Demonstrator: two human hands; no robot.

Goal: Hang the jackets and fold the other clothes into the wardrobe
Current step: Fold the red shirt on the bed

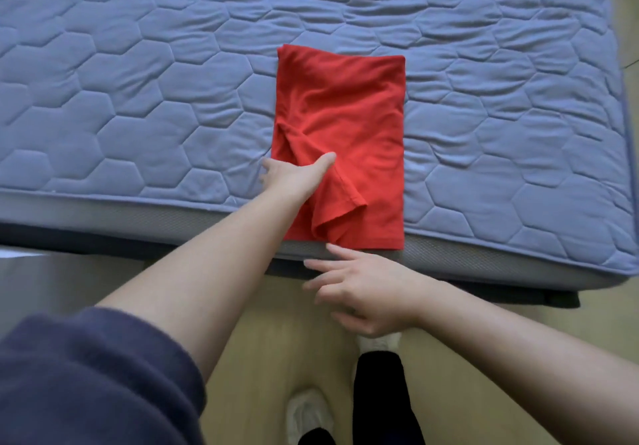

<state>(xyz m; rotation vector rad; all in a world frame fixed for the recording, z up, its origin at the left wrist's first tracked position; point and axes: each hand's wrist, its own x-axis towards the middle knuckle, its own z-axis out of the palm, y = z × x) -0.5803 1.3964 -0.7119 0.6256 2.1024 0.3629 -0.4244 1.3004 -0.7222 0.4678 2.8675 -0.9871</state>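
Note:
A red garment (349,123), folded into a tall rectangle, lies on the blue quilted mattress (138,99) with its lower hem at the near edge. A loose flap bunches up on its lower left part. My left hand (294,176) rests at the garment's left edge, with the thumb stretched over the bunched fold and the fingers on the mattress just beside the cloth. My right hand (363,292) hovers in front of the mattress edge with its fingers spread. Its index fingertip is close to the lower hem, and it holds nothing.
The mattress sits on a dark bed frame (518,292) whose near side runs across the view. Below it is a pale wooden floor (262,358), with my feet in white socks (307,413) on it. A dark blue sleeve (86,382) fills the lower left corner.

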